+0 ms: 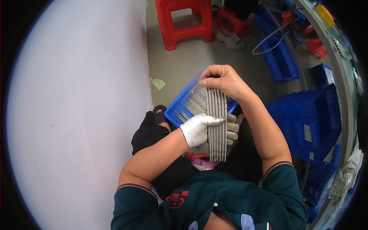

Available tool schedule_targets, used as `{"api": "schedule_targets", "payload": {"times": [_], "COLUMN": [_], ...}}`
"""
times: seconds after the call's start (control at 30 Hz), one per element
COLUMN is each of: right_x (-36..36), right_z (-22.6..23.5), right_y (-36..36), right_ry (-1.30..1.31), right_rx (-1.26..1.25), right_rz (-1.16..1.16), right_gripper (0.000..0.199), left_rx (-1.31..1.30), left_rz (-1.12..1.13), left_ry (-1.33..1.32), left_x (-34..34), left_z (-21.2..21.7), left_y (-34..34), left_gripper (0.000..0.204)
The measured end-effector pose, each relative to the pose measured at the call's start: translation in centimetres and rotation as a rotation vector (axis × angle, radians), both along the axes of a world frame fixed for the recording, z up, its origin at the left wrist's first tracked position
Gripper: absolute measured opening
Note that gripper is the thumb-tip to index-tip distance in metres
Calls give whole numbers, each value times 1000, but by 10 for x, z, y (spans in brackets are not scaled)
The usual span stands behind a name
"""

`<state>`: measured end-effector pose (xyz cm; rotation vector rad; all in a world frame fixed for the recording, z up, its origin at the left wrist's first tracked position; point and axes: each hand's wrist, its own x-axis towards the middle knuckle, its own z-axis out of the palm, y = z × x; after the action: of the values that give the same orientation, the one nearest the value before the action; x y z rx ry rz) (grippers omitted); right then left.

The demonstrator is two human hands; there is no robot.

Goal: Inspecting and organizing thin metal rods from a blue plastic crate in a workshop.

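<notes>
The left hand (201, 128), in a white glove, is wrapped around the middle of a flat bundle of thin metal rods (217, 126), thumb across the front and fingers (232, 132) showing behind on the far side. The rods stand nearly upright in the view, side by side like a fan that has been squared up, their lower ends hanging free above the person's lap. The right hand (222, 80) is bare and closed over the top ends of the same rods, fingers curled down and knuckles up, so both hands grip the bundle, one above the other.

Just behind the bundle sits a shallow blue tray (180, 105), tilted toward the lower left, with more loose rods lying in it along its length. It rests over the person's knees, and a dark sandal (159, 111) shows at its left edge on the grey floor (180, 65). A small green scrap (158, 83) lies on the floor nearby.

To the left rises a broad white wall (76, 115). Further off, at the top, stands a red plastic stool (186, 21), with a second, smaller red one (234, 21) beside it. On the right are stacked blue crates (310, 122) and another blue bin (281, 57) near a curved bench (337, 69) edge.
</notes>
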<state>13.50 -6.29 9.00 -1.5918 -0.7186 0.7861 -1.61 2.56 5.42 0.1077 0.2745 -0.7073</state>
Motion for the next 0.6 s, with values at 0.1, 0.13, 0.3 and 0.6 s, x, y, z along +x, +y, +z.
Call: {"api": "schedule_targets", "payload": {"times": [0.1,0.13,0.3,0.6], "right_x": [-2,-2,-3,-9], "right_z": [5,6,6,2], "right_y": [3,3,5,5], "right_ry": [7,1,-10,96], "right_rx": [-42,-47,-57,41], "right_rz": [-18,-28,-44,-97], "right_gripper": [11,11,12,11], "left_rx": [-36,-15,31,42], "left_rz": [1,-1,28,36], "left_ry": [-12,-19,-27,-81], "left_x": [-1,-1,0,-1], "left_z": [-1,-1,4,5], "left_y": [3,4,5,10], "left_gripper": [47,47,47,48]}}
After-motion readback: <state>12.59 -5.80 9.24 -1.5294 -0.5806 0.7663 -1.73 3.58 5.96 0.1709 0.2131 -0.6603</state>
